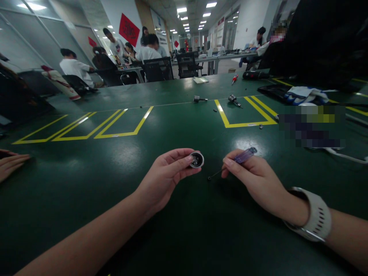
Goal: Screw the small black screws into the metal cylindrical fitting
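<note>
My left hand (163,172) is closed around a small round metal part, a cup-shaped housing (197,159) whose open dark inside faces me. Between the thumb and fingers of my right hand (255,174) is a screwdriver (244,155) with a clear purple handle. Its thin shaft slants down to the left, and a small dark ring-like piece (209,178) shows at the tip. Whether that piece hangs on the tip or lies on the table, I cannot tell. The screwdriver tip is just right of the housing, apart from it.
On the green table (172,122) lie two metal parts with shafts (198,99) (235,101), small dark pieces (260,126), and a red screwdriver (235,79). Blue-white gloves (306,95) and a white cable (349,156) are at right. Another person's hand (11,165) rests at left.
</note>
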The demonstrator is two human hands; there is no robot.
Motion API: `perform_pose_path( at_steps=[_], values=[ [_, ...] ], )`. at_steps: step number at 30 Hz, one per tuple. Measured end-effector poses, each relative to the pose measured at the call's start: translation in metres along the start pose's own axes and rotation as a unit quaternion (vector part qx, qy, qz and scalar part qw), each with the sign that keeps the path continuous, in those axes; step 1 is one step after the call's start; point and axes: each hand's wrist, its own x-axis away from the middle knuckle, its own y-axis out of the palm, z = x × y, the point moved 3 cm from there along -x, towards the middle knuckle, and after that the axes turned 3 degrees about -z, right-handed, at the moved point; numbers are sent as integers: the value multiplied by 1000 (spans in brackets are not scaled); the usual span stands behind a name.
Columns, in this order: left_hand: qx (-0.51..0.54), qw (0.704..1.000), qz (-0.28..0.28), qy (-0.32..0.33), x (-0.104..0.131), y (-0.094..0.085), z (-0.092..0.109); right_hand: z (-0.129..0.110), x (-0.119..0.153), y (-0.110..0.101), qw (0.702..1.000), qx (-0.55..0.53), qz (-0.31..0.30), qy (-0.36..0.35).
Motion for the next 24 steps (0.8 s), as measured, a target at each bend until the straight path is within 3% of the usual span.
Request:
perform_pose_path(
  at_steps=[4,10,17,24],
  values=[
    [-3,1000,1,5,1,1,0,-4,1,1,997,63,-8,-34],
    [-14,999,30,15,3,1,3,-16,9,10,968,155,-30,-195],
    [-48,998,29,28,3,-1,3,-26,20,2,955,103,27,-278],
    [-81,996,-1,39,5,3,0,-32,23,0,945,82,17,-316]
  ],
)
